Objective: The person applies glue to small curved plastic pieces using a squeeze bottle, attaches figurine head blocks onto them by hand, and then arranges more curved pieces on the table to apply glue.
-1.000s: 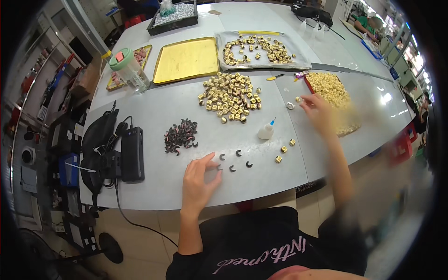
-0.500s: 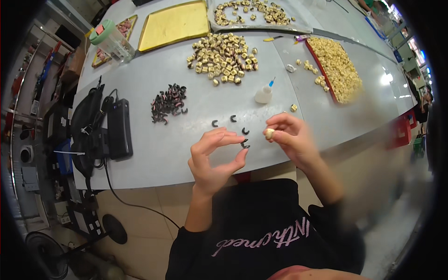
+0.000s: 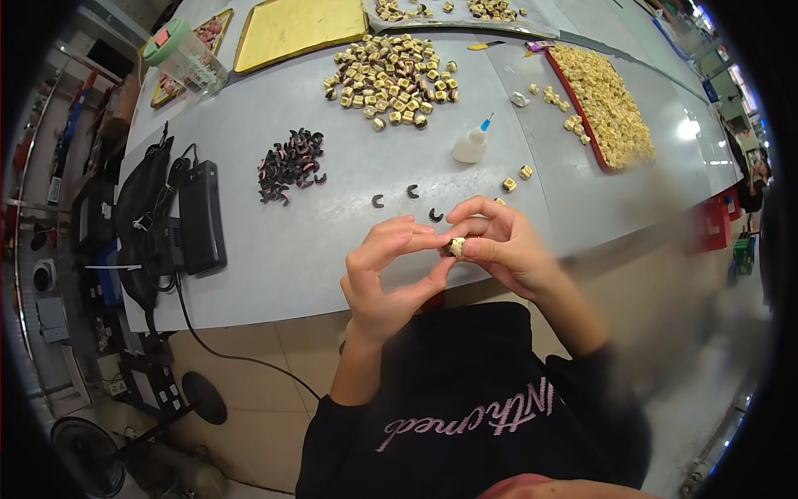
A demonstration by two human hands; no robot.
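Observation:
My left hand [image 3: 389,279] and my right hand [image 3: 503,245] meet above the near edge of the grey table [image 3: 274,241]. Between their fingertips they pinch one small cream-coloured block [image 3: 455,247] with a dark part on it. Three loose black C-shaped clips [image 3: 409,192] lie on the table just beyond my fingers. Two more cream blocks [image 3: 516,178] sit to the right of them. A small white glue bottle with a blue tip [image 3: 471,144] stands behind those.
A heap of black clips [image 3: 291,165] lies left of centre, a pile of cream blocks [image 3: 395,79] further back. A red-edged tray of cream blocks [image 3: 605,100] is at the right, a yellow tray [image 3: 295,25] and a jar [image 3: 184,60] at the back left. Black pouch and box [image 3: 199,216] sit left.
My right hand came back from the tray at the right with a block. Both hands have drawn together at the table's near edge and now pinch the block between them.

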